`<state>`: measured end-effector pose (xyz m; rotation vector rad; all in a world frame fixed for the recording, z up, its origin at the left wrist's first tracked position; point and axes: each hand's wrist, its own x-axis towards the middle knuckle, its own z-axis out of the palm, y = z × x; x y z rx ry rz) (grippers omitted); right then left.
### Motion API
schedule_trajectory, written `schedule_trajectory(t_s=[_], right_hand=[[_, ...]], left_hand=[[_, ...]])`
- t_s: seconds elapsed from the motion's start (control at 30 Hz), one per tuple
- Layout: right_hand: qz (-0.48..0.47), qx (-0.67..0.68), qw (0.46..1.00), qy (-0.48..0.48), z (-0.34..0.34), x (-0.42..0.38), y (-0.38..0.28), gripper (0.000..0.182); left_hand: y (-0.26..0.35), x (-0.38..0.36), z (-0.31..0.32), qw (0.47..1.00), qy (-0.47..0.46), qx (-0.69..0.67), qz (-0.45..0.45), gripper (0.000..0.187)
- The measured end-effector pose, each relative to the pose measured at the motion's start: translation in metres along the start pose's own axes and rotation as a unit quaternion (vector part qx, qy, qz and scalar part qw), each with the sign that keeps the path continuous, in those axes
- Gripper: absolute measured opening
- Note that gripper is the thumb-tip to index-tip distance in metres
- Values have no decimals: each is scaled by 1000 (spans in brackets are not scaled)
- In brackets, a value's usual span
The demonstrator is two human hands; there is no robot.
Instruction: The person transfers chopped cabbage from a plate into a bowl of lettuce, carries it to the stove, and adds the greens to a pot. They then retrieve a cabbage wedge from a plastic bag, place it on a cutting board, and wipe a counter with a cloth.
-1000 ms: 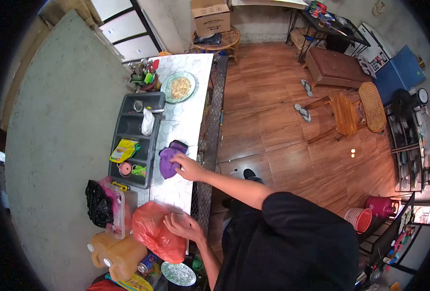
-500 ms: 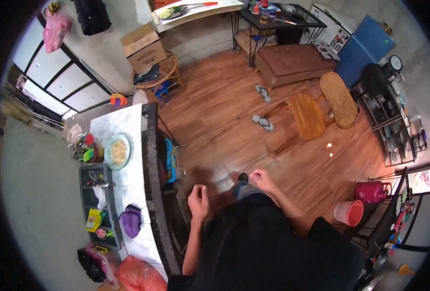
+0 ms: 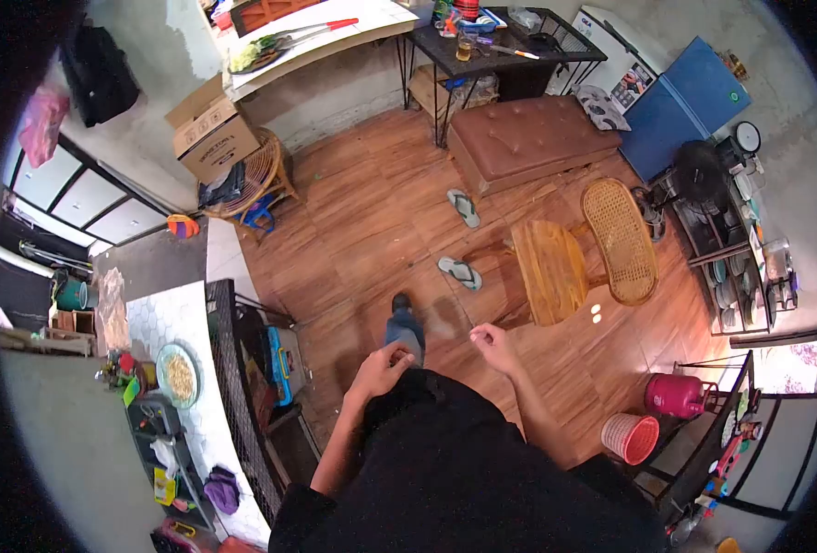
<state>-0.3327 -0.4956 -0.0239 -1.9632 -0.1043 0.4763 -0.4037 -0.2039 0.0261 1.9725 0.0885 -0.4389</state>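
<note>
My left hand (image 3: 381, 364) hangs in front of my body over the wooden floor, fingers loosely curled, holding nothing. My right hand (image 3: 493, 345) is a little further right, also loosely curled and empty. One of my feet (image 3: 405, 324) steps forward between them. The white tiled counter (image 3: 173, 313) lies at the far left, well away from both hands, with a purple cloth (image 3: 221, 488) and a plate of food (image 3: 178, 375) on it.
A wooden stool (image 3: 549, 270) and a woven chair (image 3: 619, 240) stand just ahead right, two sandals (image 3: 461, 240) ahead. A brown bench (image 3: 533, 135), a black table (image 3: 510, 41) and a cardboard box (image 3: 210, 129) lie beyond. A red basket (image 3: 632, 438) and pink gas cylinder (image 3: 676, 394) sit at right.
I have turned away from the counter. My hands left the purple cloth and the orange bag and now hang free over the floor; the counter has slid to the far left.
</note>
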Motion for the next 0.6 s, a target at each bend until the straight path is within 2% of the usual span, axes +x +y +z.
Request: schedule_trajectory(t_s=[0.17,0.23,0.3,0.37,0.4,0.5,0.6], right_hand=[[30,20,997,-73,-9,75,17,19],[81,-53,991,-92,-23,108,10,23],[94,-66,991,-67,-42,139,2,25],[109,-79,991,-19,-56,163,-4,29],[112,-43,993,-1,-61,176,1,28],[130,-64,989,15,-74,220,1,26],[140,-86,986,-12,-81,252,0,24]], left_hand=[[-16,100,-29,998,28,-45,-44,38],[-16,146,-44,998,26,-11,-59,38],[0,190,-61,997,33,11,-74,38],[20,226,-86,996,-17,62,-68,38],[26,242,-96,991,-26,112,-74,40],[49,274,-121,997,14,59,-50,40],[49,290,-133,996,38,21,-72,43]])
